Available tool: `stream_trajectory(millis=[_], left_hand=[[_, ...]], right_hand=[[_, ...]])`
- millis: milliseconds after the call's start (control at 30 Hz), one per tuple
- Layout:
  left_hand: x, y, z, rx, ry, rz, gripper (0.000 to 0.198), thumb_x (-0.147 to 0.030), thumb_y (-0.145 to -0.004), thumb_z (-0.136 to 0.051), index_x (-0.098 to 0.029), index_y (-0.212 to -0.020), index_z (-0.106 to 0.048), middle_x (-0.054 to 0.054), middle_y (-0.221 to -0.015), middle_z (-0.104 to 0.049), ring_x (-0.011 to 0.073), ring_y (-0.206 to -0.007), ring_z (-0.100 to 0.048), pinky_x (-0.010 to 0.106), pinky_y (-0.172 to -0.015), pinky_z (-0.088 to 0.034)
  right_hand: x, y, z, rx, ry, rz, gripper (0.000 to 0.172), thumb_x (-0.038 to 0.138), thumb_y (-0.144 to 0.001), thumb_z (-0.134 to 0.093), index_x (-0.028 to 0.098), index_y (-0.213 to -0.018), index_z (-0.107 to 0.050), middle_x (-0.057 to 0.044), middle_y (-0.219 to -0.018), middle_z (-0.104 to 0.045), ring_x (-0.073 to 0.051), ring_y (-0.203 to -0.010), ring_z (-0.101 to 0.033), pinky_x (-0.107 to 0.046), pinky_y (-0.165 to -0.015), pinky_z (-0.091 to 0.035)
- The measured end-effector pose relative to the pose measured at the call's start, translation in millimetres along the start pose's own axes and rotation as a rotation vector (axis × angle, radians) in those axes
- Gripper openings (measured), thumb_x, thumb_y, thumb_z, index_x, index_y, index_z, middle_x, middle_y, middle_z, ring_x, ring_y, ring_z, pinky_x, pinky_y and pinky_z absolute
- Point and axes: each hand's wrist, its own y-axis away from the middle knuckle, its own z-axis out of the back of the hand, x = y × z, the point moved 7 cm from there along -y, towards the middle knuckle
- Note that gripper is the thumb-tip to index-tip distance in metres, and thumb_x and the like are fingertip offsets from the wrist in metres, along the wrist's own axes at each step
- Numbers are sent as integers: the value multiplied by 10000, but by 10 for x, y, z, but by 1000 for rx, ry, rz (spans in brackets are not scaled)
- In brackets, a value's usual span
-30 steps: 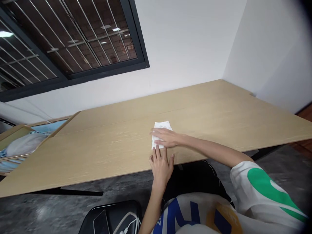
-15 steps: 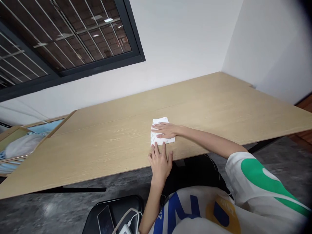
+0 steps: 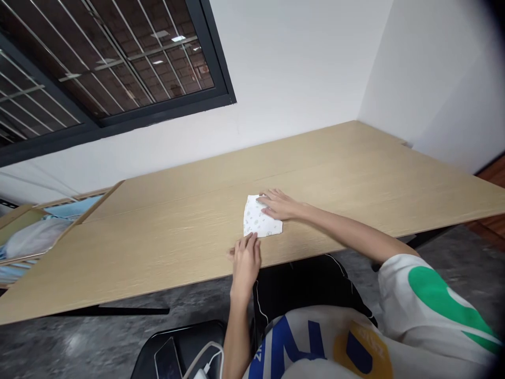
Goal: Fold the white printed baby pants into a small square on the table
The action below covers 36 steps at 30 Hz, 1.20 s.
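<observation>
lying well left of the folded white cloth [image 3: 258, 223]: a wooden-framed bed [image 3: 39, 237], beyond the table [image 3: 158, 237] end. left hand [image 3: 245, 259] just nearside of the cloth, fingers loosely extended, tips touching its near left corner, nothing clasped. cloth lies flat on the table, close to the front edge. right hand [image 3: 281, 206] spread flat on the cloth's far right corner, pressing, not gripping.

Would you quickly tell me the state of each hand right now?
Left hand: open, fingertips at the folded white cloth, near edge.
Right hand: open, flat on its far side.
</observation>
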Motion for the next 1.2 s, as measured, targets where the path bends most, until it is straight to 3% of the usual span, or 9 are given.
stream_trajectory(millis=[133,233,533,633,733,800,867,1000,1200], left_hand=[[180,-180,24,26,39,-60,285,-273,-1041,-497,-269,-1211,-725,104,-1219,-738,269,-1131,-658,485,-1047,-403],[185,-266,16,26,12,-128,242,-275,-1046,-499,-266,-1119,-730,87,-1185,-732,252,-1113,-650,459,-1035,-380],[123,-240,94,137,140,-152,324,-294,-1107,-316,-245,-1191,-625,80,-1266,-710,220,-1199,-626,414,-1039,-366],[120,-73,240,221,254,-143,348,-338,-1110,-300,-269,-1200,-629,57,-1282,-719,211,-1225,-637,429,-1090,-367],[140,94,368,300,311,-161,259,-435,-1038,-511,-289,-1182,-669,53,-1318,-719,244,-1268,-633,468,-1150,-368],[174,147,397,324,340,-170,377,-481,-904,-713,-300,-1233,-682,64,-1345,-711,281,-1307,-616,497,-1179,-365],[236,127,377,303,399,-133,483,-489,-836,-782,-286,-1266,-695,79,-1321,-723,295,-1290,-627,494,-1175,-389],[350,-46,206,215,627,15,334,-498,-940,-647,-228,-1100,-761,77,-1148,-780,258,-1097,-706,411,-1027,-523],[429,-311,-40,-11,771,216,424,-536,-919,-644,-164,-1121,-679,107,-1045,-779,219,-916,-727,364,-863,-586]], right_hand=[[363,373,30,90,-53,66,538,561,-1010,-530,148,-1330,-655,-187,-1283,-648,-329,-1135,-612,-513,-1036,-451],[514,569,-42,101,6,88,543,572,-982,-575,132,-1290,-660,-197,-1270,-638,-336,-1126,-598,-508,-1006,-461],[702,856,-78,-52,-9,64,497,230,-849,-611,96,-1328,-618,-230,-1418,-587,-366,-1300,-525,-536,-1089,-419],[724,965,-55,-61,-101,26,406,147,-846,-566,120,-1240,-664,-206,-1286,-678,-335,-1217,-602,-510,-1052,-458],[708,1046,27,-49,-228,-29,303,130,-906,-520,162,-1154,-690,-156,-1124,-744,-293,-1062,-675,-468,-975,-498],[680,1074,102,-33,-328,-75,268,180,-958,-518,188,-1170,-681,-125,-1095,-754,-272,-1009,-687,-429,-921,-509],[628,1084,149,-7,-439,-149,228,263,-1002,-524,211,-1169,-670,-81,-1018,-754,-237,-897,-686,-368,-813,-508],[480,1054,161,-61,-546,-340,217,398,-1027,-521,224,-1074,-642,-3,-789,-678,-187,-676,-608,-303,-631,-438],[251,942,69,-289,-389,-601,275,355,-973,-568,192,-1195,-585,-71,-931,-709,-240,-827,-651,-352,-744,-489]])
